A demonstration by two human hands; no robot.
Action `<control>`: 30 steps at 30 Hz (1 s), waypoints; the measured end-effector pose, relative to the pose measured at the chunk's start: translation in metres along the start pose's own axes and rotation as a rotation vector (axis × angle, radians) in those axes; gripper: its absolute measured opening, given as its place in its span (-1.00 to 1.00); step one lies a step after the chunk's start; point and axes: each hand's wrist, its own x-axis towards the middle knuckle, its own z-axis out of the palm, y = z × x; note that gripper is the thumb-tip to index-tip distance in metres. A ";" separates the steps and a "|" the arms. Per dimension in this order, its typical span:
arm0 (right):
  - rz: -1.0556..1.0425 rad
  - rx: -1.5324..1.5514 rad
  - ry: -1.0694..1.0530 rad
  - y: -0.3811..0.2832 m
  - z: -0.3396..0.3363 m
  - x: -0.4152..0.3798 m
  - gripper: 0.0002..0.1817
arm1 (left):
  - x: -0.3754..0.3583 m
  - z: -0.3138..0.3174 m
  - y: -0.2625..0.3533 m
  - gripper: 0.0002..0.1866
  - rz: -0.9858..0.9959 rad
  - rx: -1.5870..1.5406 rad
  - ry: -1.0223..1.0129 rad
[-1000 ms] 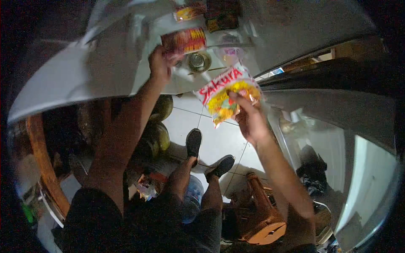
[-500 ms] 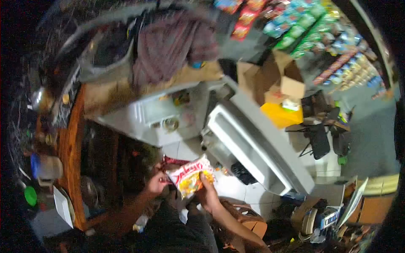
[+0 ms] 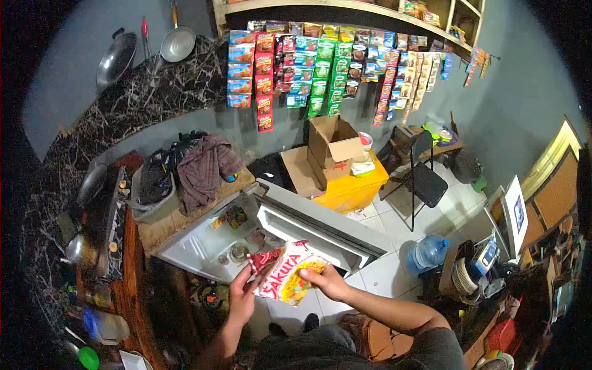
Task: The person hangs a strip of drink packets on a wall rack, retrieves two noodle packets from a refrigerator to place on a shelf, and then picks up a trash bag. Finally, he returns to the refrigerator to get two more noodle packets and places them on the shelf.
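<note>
My right hand (image 3: 327,282) grips the right side of a white and yellow Sakura noodle packet (image 3: 290,275), thumb on its front. My left hand (image 3: 242,295) is closed on a dark red packet (image 3: 264,259), which sits partly behind the Sakura packet at its left. Both packets are held up in front of a fridge (image 3: 320,217) whose door stands open. Inside the fridge a round glass jar (image 3: 238,252) shows beyond my left hand.
Sachet strips (image 3: 264,80) hang along the wall. A yellow box (image 3: 354,191) bears an open cardboard box (image 3: 336,145). A black folding chair (image 3: 427,184) and a water jug (image 3: 427,253) stand at the right. A wooden edge (image 3: 134,296) runs along the left.
The view has swung up and sharpened, showing more of the wall and floor. Both hands still hold the packets, and the Sakura packet now sits closer to the right hand's side, before the fridge.
</note>
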 end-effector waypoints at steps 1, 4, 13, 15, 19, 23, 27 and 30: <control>0.010 0.001 0.017 -0.009 0.001 -0.003 -0.67 | -0.002 0.007 0.015 -0.62 -0.030 -0.077 0.041; -0.078 -0.027 0.079 -0.015 0.014 -0.001 -0.68 | -0.009 -0.003 0.017 -0.69 0.096 0.080 0.121; -0.181 -0.048 0.187 0.000 0.089 0.029 -0.65 | -0.001 -0.035 0.039 -0.48 0.001 0.177 0.177; -0.196 -0.040 0.154 0.005 0.098 0.035 -0.63 | -0.002 -0.055 0.038 -0.49 -0.029 0.097 0.171; -0.246 -0.119 0.082 -0.001 0.104 0.042 -0.46 | -0.011 -0.088 0.048 -0.60 -0.092 -0.230 0.160; -0.242 -0.226 0.183 -0.001 0.104 0.050 -0.55 | -0.017 -0.123 0.038 -0.71 -0.175 -0.591 0.274; -0.325 -0.153 0.292 -0.010 0.102 0.052 -0.30 | -0.023 -0.167 0.040 -0.63 -0.265 -0.773 0.263; -0.370 -0.050 0.345 -0.029 0.114 0.044 -0.01 | -0.024 -0.196 0.028 -0.65 -0.130 -0.758 0.407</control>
